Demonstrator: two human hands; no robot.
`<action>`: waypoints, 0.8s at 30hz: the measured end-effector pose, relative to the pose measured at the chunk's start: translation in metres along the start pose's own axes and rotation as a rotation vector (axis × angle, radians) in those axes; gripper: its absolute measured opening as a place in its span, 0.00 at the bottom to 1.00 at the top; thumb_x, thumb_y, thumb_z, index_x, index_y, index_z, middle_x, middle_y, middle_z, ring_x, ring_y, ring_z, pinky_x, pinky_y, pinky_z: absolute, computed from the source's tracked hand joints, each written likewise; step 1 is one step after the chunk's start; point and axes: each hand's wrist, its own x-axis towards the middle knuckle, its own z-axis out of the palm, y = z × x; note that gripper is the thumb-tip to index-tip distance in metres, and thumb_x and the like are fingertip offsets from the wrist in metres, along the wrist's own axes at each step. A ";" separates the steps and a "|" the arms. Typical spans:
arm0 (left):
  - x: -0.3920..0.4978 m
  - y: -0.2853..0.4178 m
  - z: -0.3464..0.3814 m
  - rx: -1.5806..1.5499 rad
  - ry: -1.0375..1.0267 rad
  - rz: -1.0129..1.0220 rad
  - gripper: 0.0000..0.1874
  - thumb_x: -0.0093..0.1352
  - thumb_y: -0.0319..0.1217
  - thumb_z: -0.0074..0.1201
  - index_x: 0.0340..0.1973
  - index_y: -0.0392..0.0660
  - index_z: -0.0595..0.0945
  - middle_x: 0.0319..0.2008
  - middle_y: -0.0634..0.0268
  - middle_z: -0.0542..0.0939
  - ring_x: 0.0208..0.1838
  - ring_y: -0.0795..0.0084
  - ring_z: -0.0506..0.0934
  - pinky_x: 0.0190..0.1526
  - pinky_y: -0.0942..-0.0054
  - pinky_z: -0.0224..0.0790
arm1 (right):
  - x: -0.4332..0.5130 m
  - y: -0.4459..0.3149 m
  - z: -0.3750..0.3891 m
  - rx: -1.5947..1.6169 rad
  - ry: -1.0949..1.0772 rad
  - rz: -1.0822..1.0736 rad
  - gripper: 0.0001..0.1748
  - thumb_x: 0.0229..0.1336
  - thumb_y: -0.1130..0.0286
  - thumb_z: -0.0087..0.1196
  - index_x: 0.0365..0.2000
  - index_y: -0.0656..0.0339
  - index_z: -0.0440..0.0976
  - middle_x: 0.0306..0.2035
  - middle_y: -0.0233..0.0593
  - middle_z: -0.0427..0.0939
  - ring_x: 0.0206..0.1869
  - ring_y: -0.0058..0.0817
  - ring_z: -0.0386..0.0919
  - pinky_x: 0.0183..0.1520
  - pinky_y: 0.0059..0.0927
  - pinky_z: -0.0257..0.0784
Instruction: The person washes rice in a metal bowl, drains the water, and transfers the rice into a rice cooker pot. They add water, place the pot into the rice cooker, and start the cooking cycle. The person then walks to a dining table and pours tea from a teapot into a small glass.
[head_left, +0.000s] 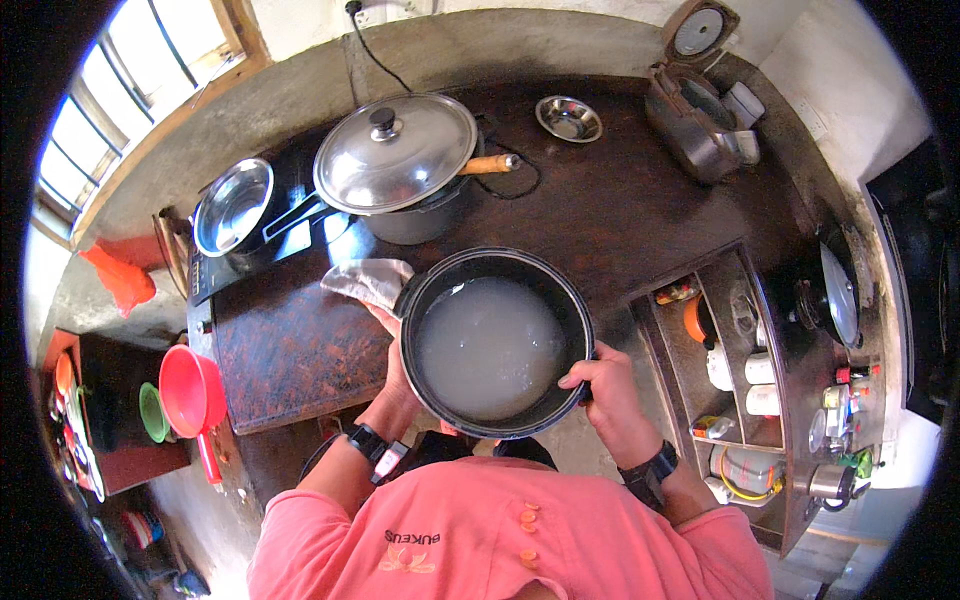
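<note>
Between my hands is a dark round cooking pot (409, 352) with cloudy whitish liquid (491, 349) in it. My left hand (396, 356) holds its left side, a crumpled cloth (369, 281) beside the handle there. On the right, my right hand (611, 386) grips the other handle, thumb on top. The pot is in front of my body, near the counter's front edge. Just beyond it, a dark pot (412, 225) stands on the counter beneath a large domed metal lid (397, 154). A wooden handle (490, 164) juts out by that lid.
On the dark counter (300, 352) are an induction cooker (206, 274), a steel bowl (234, 206), a small metal bowl (568, 118) and a rice cooker (690, 127), its lid raised. A red ladle (191, 394) hangs at left. Shelves (675, 330) with a gas cylinder (739, 466) stand at right.
</note>
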 end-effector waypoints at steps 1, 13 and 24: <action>-0.003 -0.001 0.002 0.007 0.062 0.002 0.30 0.74 0.53 0.36 0.51 0.41 0.79 0.47 0.53 0.82 0.47 0.56 0.80 0.51 0.58 0.74 | -0.003 -0.003 0.002 0.021 -0.013 -0.013 0.17 0.35 0.86 0.53 0.33 0.69 0.76 0.25 0.36 0.77 0.24 0.27 0.75 0.27 0.27 0.71; 0.002 0.013 -0.050 0.181 0.132 -0.075 0.33 0.74 0.57 0.31 0.54 0.42 0.78 0.50 0.55 0.81 0.47 0.56 0.79 0.52 0.56 0.73 | -0.016 0.001 0.010 0.050 -0.003 0.076 0.19 0.34 0.87 0.55 0.34 0.70 0.77 0.24 0.39 0.77 0.20 0.25 0.74 0.21 0.25 0.68; 0.055 0.028 -0.086 0.294 0.157 0.050 0.35 0.74 0.59 0.30 0.55 0.43 0.77 0.50 0.55 0.81 0.48 0.56 0.79 0.53 0.56 0.73 | 0.021 0.042 -0.002 0.064 0.069 0.101 0.19 0.33 0.90 0.53 0.33 0.72 0.77 0.27 0.41 0.79 0.27 0.29 0.77 0.31 0.31 0.74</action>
